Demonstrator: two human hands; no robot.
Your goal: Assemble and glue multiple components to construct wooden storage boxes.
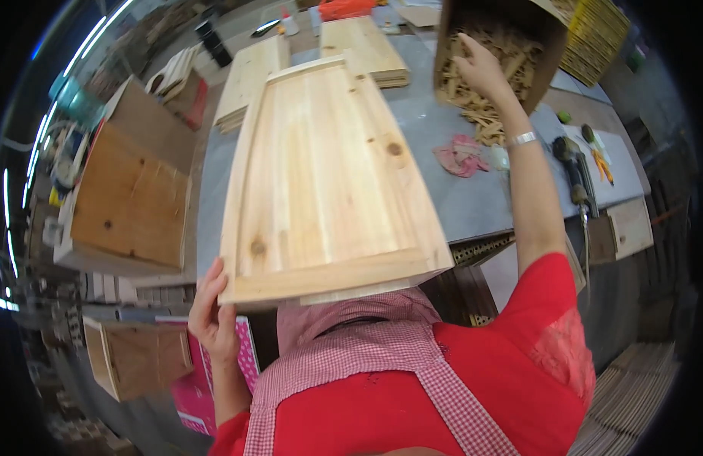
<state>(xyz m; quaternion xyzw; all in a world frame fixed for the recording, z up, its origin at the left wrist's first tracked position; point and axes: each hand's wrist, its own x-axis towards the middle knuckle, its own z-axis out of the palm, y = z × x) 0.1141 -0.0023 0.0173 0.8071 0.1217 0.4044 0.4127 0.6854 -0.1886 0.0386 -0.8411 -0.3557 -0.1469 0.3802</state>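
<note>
A pale wooden panel [328, 167] with raised strips along its edges lies tilted before me, its near end by my apron. My left hand [213, 308] grips its near left corner, the fingers on the side edge. Far off to the right, my right hand [482, 70] reaches into an open cardboard box [545, 26]. Its index finger and thumb are apart, and nothing shows between them; the other fingers are partly hidden. Many small wooden pieces [516, 57] fill the box and spill over its front onto the grey table [473, 201].
Flat boards [363, 45] are stacked beyond the panel. A pink cloth [462, 156] and a power tool [570, 163] lie to the right. At the far right stands a yellow crate [595, 42]; on the left, a large wooden box [131, 201]. A glue bottle [289, 23] stands at the back.
</note>
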